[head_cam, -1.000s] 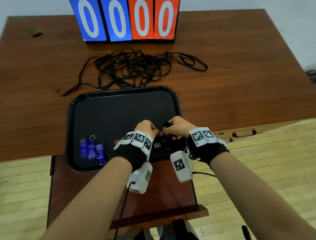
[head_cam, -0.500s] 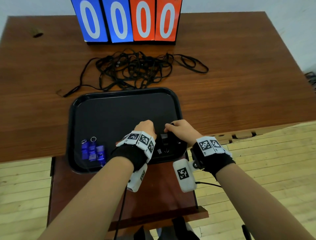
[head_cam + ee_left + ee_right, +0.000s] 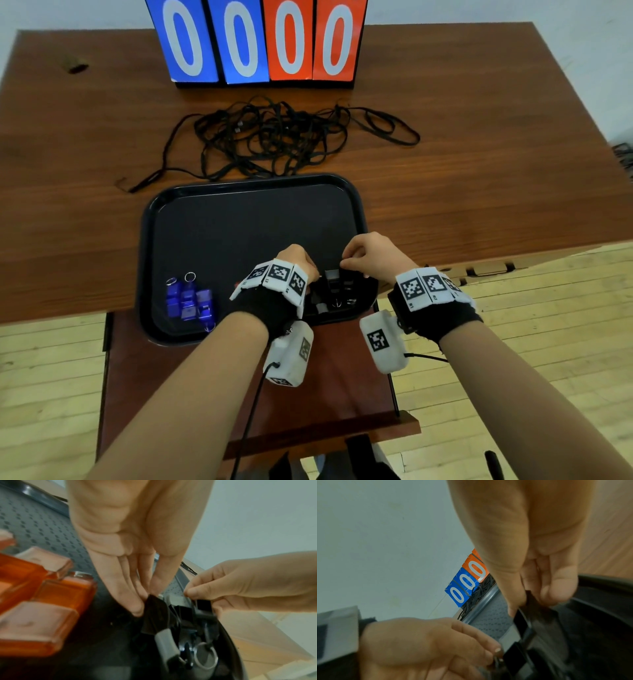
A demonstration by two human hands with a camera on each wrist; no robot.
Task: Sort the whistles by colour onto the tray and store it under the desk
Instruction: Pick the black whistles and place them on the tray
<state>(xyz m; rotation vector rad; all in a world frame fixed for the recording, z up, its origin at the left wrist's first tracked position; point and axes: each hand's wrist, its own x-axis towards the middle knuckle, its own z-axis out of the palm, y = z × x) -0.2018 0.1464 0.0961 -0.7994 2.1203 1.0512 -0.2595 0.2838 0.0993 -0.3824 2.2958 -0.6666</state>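
A black tray lies on the desk, its near edge overhanging. Blue whistles sit grouped in its near-left corner. Orange whistles lie under my left wrist, nearly hidden in the head view. Black whistles are clustered in the near-right corner. My left hand pinches one black whistle by its top. My right hand pinches another black whistle just beside it. Both hands hover low over that black group.
A tangle of black lanyard cords lies on the desk behind the tray. A blue and orange scoreboard stands at the far edge. A lower brown shelf juts out below the desk's near edge, over wooden floor.
Both hands have shifted a little away from me over the black whistles, and the fingers have re-gripped them. The blue whistles have stayed put.
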